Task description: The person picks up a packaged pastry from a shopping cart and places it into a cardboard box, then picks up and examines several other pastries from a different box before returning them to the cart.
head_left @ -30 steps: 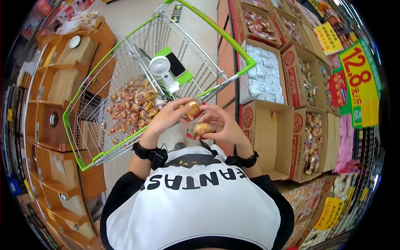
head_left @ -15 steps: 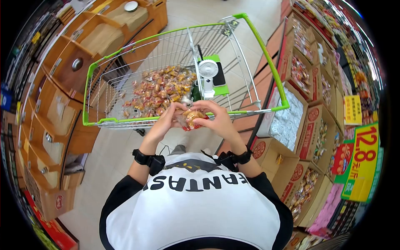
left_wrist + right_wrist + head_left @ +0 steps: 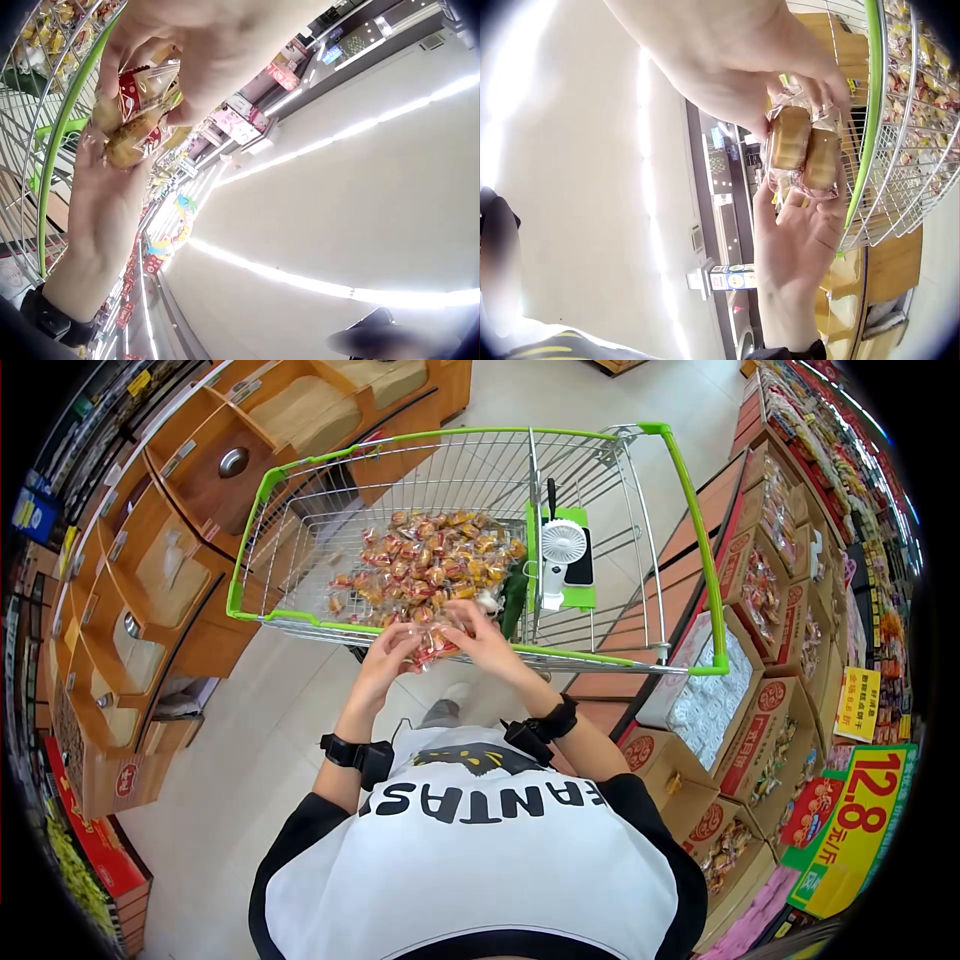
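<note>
Both hands meet above the near rim of a shopping cart [image 3: 395, 628] and hold small wrapped cakes [image 3: 432, 647] between them. Two golden cakes in clear, red-printed film lie side by side in the right wrist view, the nearer cake [image 3: 789, 139] against the other cake [image 3: 821, 159]. My left hand [image 3: 388, 657] pinches the packets from the left, its fingers bent round the film. From the right, the fingers and thumb of my right hand [image 3: 490, 648] grip them. Inside the cart basket, just beyond the hands, lies a heap of similar wrapped cakes [image 3: 435, 560].
A white handheld fan [image 3: 563, 542] and a dark phone [image 3: 580, 568] sit on the cart's green child-seat panel [image 3: 578, 598]. Cardboard boxes [image 3: 765, 735] of wrapped sweets line the right, beside a yellow price sign [image 3: 860, 810]. Wooden display bins [image 3: 215, 470] stand left.
The view has turned, so the cart appears farther right and squarely ahead. My hands have come together with the packets, from slightly apart to over the cart's near rim.
</note>
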A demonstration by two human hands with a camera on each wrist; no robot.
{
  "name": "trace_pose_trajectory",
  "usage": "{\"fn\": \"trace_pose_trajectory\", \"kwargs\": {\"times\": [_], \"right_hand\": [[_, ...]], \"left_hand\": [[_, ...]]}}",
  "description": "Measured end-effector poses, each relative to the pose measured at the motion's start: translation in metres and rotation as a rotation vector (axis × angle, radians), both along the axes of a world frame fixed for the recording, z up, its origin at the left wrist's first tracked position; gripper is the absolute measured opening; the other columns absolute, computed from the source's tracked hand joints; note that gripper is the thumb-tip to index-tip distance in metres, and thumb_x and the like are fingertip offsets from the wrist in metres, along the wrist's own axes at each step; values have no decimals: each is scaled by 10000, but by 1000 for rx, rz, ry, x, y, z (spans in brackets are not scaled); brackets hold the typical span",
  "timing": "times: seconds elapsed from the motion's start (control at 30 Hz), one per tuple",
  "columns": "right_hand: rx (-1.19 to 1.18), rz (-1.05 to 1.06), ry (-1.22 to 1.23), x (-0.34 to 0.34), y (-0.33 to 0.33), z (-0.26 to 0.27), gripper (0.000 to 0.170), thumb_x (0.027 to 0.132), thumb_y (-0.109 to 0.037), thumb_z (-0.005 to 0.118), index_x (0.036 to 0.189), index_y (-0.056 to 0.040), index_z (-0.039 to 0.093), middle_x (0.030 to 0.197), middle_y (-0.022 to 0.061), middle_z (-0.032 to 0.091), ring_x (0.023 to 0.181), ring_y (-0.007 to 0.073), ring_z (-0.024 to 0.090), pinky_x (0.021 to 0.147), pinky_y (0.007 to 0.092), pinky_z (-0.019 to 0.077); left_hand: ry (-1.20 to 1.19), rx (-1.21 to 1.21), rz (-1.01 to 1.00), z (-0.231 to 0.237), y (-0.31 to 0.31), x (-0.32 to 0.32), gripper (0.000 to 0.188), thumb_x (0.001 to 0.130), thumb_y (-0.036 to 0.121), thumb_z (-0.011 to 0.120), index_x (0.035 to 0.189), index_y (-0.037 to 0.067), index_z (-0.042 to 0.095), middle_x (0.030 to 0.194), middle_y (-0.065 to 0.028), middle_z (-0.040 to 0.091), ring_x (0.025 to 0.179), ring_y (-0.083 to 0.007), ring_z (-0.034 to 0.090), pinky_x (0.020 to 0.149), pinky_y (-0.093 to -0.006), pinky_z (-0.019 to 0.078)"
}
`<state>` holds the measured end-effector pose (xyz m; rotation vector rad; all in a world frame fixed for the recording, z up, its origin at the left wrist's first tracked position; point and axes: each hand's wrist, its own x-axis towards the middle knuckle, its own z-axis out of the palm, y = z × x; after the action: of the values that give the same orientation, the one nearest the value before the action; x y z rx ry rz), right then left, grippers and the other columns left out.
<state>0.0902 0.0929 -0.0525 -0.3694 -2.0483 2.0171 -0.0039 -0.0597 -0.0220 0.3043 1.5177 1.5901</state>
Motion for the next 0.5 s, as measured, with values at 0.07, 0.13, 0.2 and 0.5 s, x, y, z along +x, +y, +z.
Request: {"fn": "trace_pose_trajectory", "kwargs": {"times": [0.07, 0.13, 0.2, 0.5], "right_hand": [[-157, 97, -309, -4, -4, 1, 434, 844, -283, 514, 1187, -64, 364, 1209, 108, 416, 1082, 215, 448, 699, 302, 480], [-166, 119, -335, -9, -11, -3, 488, 854, -322, 479, 1225, -45, 324, 1249, 131, 371, 1052, 224, 467, 636, 314, 516], [-308, 75, -307, -15, -9, -12, 506, 852, -271, 478, 1257, -34, 288, 1279, 144, 333, 978, 226, 515, 649, 326, 530], [-396, 22, -140, -56, 7, 11, 577, 854, -149, 472, 1332, -56, 163, 1145, 108, 439, 964, 159, 518, 687, 284, 506]], "left_hand": [[4, -45, 23, -7, -1, -3, 303, 817, 193, 539, 1084, 69, 464, 853, -28, 538, 737, -100, 529, 575, -236, 447], [-98, -179, 40, -23, -2, -8, 379, 811, 196, 545, 1147, 106, 396, 854, -27, 535, 756, -104, 526, 600, -240, 442], [-101, -152, 63, -30, -4, -12, 402, 808, 202, 557, 1151, 111, 368, 880, -47, 541, 771, -115, 530, 609, -246, 446], [-4, 34, 279, -19, 26, -47, 563, 811, 210, 554, 1250, 88, 223, 975, -95, 531, 866, -165, 538, 750, -290, 438]]}}
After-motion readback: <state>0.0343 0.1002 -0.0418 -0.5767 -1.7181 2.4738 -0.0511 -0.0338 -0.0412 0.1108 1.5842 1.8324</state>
